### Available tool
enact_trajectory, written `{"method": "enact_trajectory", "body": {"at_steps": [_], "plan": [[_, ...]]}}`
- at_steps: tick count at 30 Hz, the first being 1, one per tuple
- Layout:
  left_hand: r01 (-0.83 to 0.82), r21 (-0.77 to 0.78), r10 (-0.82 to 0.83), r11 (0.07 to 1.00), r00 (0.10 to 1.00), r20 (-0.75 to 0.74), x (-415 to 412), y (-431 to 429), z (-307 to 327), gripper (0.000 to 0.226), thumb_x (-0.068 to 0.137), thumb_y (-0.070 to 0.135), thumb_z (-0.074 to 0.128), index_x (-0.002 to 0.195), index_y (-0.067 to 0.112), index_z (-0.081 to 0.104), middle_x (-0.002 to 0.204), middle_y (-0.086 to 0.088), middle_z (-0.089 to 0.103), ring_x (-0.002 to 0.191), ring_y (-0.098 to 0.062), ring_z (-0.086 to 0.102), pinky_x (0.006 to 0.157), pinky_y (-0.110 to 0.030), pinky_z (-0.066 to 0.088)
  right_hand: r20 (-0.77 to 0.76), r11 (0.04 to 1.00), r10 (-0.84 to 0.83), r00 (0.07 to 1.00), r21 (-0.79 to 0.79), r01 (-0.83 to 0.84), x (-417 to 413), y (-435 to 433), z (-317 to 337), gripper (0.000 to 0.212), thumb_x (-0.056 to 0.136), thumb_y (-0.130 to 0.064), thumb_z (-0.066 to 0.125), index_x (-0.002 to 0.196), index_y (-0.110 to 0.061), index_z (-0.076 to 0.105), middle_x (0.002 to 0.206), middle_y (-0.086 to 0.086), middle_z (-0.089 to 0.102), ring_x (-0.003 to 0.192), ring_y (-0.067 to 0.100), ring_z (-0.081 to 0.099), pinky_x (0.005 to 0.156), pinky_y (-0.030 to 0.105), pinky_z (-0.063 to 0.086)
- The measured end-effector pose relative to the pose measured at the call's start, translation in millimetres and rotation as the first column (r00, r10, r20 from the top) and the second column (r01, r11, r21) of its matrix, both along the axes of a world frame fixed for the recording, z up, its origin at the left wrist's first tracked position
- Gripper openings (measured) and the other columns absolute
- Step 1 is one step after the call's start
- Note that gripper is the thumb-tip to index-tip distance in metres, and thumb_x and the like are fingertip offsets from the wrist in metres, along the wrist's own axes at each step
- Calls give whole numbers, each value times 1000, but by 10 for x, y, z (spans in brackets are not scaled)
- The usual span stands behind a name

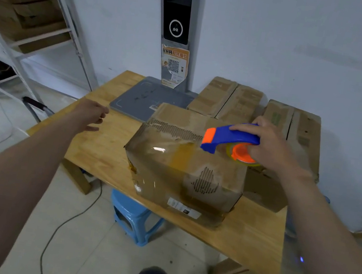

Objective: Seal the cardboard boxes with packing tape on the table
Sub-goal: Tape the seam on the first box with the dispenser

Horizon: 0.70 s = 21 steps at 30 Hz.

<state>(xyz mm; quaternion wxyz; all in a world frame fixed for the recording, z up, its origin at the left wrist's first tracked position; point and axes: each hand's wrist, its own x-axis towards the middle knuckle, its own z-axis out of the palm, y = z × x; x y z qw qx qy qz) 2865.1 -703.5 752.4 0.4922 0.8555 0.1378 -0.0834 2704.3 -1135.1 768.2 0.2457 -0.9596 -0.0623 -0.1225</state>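
Head view. Near the front edge of the bench (103, 144): worn cardboard box (182, 167), turned corner-on, top flaps shut, torn corrugated strip along the seam. Gripped in right hand (274, 148), fingers (242, 128) curled round the handle: blue-and-orange tape dispenser (231, 137), nose down on the box top at the seam, roll (241, 156) behind it. Held low and flat, presumably to lay tape along the join. Glossy tape already across the near part of the top. Left hand (91, 114) off the box, above bare bench to its left, fingers loosely curled, holding nothing; probably free to steady the box. Behind, by the wall: second box (225, 101) and third box (302, 136), seams looking untaped. Grey platform (148, 99) at bench rear.
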Motion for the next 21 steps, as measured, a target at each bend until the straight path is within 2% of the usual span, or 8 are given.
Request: {"method": "enact_trajectory", "body": {"at_steps": [2, 5, 8, 11, 14, 16, 19, 21], "plan": [[60, -5, -60, 998, 998, 9, 1, -113, -32, 16, 104, 26, 58, 103, 12, 67, 90, -4, 59, 75, -19, 57, 88, -46, 54, 38, 998, -17, 999, 57, 15, 42, 53, 40, 64, 81, 3, 64, 126, -42, 65, 96, -4, 42, 89, 21, 48, 73, 35, 40], [245, 25, -246, 969, 966, 75, 37, -521, -14, 22, 105, 34, 57, 102, 14, 66, 91, -3, 64, 78, -21, 61, 75, -39, 54, 32, 1000, 7, 999, 15, -8, 137, 142, 170, 64, 81, 0, 64, 125, -46, 64, 95, -8, 41, 87, 17, 46, 73, 38, 44], [528, 153, -540, 835, 840, 53, 30, -919, 37, 22, 104, 32, 58, 105, 13, 69, 94, -1, 68, 81, -18, 63, 68, -30, 51, 7, 1000, 8, 1000, -16, -7, 177, 118, 286, 67, 81, 3, 62, 125, -48, 64, 99, 0, 45, 88, 19, 47, 74, 47, 47], [698, 265, -725, 665, 689, 7, -15, -1207, -7, 26, 105, 33, 55, 124, 21, 68, 120, 7, 63, 107, -13, 58, 83, -29, 46, 9, 1000, 10, 1000, -9, -10, 182, 44, 324, 70, 78, 6, 62, 122, -48, 66, 97, 1, 46, 87, 21, 48, 76, 50, 47], [782, 212, -784, 586, 613, -96, -58, -1402, -74, 37, 107, 37, 51, 143, 30, 54, 140, 6, 56, 129, -15, 49, 108, -38, 41, -3, 1000, -2, 1000, -2, 2, 170, 45, 320, 70, 78, 8, 62, 122, -47, 66, 97, 2, 47, 87, 22, 49, 76, 46, 46], [841, 199, -835, 502, 532, -142, -51, -1483, -105, 44, 105, 39, 53, 148, 34, 49, 146, 5, 55, 134, -17, 49, 114, -44, 39, -5, 1000, -8, 1000, 9, 8, 145, 25, 309, 71, 78, 8, 62, 121, -48, 65, 97, 2, 46, 86, 19, 48, 74, 38, 44], [876, 260, -880, 406, 452, -148, -55, -1514, -132, 47, 97, 36, 69, 141, 36, 55, 129, 11, 64, 121, -11, 57, 104, -38, 46, -11, 999, -22, 1000, 31, 23, 88, -30, 298, 72, 79, 7, 61, 121, -51, 64, 97, -3, 44, 87, 9, 47, 71, 25, 37], [817, 366, -864, 446, 499, -59, -18, -1523, -220, 20, 93, 30, 74, 111, 38, 71, 111, 14, 70, 110, -10, 63, 98, -38, 52, -7, 998, -36, 999, 50, 36, 56, -63, 287, 72, 80, 7, 61, 121, -53, 62, 99, -4, 45, 88, 9, 48, 71, 25, 39]]}}
